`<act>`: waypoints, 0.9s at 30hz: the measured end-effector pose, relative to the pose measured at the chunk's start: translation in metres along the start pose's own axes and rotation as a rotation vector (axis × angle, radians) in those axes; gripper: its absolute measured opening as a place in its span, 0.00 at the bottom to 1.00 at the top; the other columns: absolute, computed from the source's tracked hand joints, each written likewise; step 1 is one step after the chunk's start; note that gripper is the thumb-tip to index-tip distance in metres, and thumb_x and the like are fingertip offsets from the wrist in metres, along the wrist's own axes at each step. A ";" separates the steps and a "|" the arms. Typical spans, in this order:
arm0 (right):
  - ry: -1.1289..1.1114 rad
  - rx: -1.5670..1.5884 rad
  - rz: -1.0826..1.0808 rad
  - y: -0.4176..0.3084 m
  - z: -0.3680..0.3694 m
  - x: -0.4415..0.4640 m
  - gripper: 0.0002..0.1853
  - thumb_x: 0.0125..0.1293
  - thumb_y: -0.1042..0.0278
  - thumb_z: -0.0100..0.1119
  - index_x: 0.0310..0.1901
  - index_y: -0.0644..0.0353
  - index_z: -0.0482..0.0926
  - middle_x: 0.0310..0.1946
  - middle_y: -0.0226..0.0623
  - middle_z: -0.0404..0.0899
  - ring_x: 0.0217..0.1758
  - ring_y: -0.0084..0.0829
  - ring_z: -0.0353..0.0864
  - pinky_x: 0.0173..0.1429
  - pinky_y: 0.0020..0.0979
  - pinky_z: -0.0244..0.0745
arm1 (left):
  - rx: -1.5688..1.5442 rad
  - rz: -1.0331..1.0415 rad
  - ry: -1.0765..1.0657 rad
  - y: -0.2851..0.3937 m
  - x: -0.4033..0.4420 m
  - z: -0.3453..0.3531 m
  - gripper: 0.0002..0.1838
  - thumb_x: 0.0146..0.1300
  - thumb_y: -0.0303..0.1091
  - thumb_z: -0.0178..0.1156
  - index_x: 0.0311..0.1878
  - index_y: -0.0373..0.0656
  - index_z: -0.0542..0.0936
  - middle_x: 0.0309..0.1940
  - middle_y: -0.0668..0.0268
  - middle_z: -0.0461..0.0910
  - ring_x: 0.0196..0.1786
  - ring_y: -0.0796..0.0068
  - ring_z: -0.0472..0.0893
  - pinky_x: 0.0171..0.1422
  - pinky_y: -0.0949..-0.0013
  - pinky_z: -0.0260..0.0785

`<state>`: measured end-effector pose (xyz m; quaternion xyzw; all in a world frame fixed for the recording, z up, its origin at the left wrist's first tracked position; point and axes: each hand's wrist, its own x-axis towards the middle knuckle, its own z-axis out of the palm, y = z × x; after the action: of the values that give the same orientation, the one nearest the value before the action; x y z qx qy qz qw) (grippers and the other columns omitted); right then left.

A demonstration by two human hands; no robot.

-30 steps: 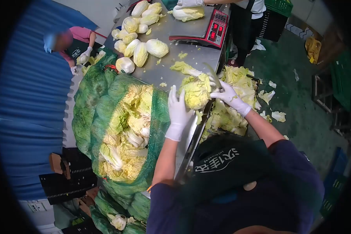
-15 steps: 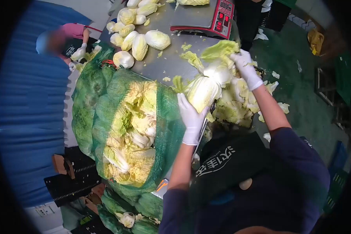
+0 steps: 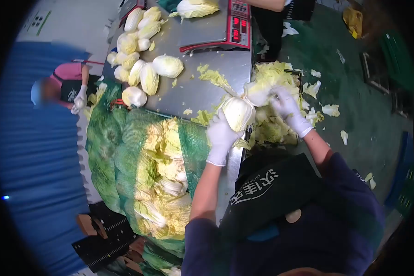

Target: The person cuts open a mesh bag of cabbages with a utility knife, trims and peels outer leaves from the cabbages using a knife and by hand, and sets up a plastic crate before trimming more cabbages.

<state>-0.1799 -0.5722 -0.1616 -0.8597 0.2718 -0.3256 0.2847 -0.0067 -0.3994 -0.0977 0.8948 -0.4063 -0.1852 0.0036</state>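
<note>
A napa cabbage (image 3: 238,113) rests near the table's right edge with its pale base turned up. My gloved left hand (image 3: 222,137) holds it from the lower left, fingers wrapped against its side. An outer cabbage leaf (image 3: 258,95) bends away from the base on the right. My gloved right hand (image 3: 286,108) has its fingers closed at that leaf's far end, over a heap of torn leaves (image 3: 273,126) in a dark crate beside the table. Loose leaf scraps (image 3: 202,117) lie to the left of the cabbage.
A metal table (image 3: 195,78) carries several trimmed cabbages (image 3: 149,78) and a red scale (image 3: 216,37) with another cabbage on it. At left stands a green mesh sack (image 3: 124,152) of cabbages. One co-worker (image 3: 66,87) is at far left, another person's arm (image 3: 269,4) at top.
The cabbage has turned so its base faces up more. My right hand has come lower, drawing an outer leaf away from it. The whole view has shifted.
</note>
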 end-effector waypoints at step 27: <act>-0.899 0.069 0.241 -0.017 0.032 -0.003 0.13 0.61 0.64 0.50 0.32 0.65 0.78 0.30 0.52 0.79 0.33 0.49 0.79 0.38 0.41 0.74 | 0.155 0.113 0.358 0.002 -0.007 0.037 0.54 0.30 0.52 0.73 0.62 0.35 0.62 0.56 0.51 0.68 0.56 0.53 0.71 0.57 0.55 0.66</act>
<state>-0.1546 -0.5486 -0.1713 -0.8678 0.2085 0.1061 0.4384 -0.0252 -0.3903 -0.1295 0.8868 -0.4618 0.0093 0.0174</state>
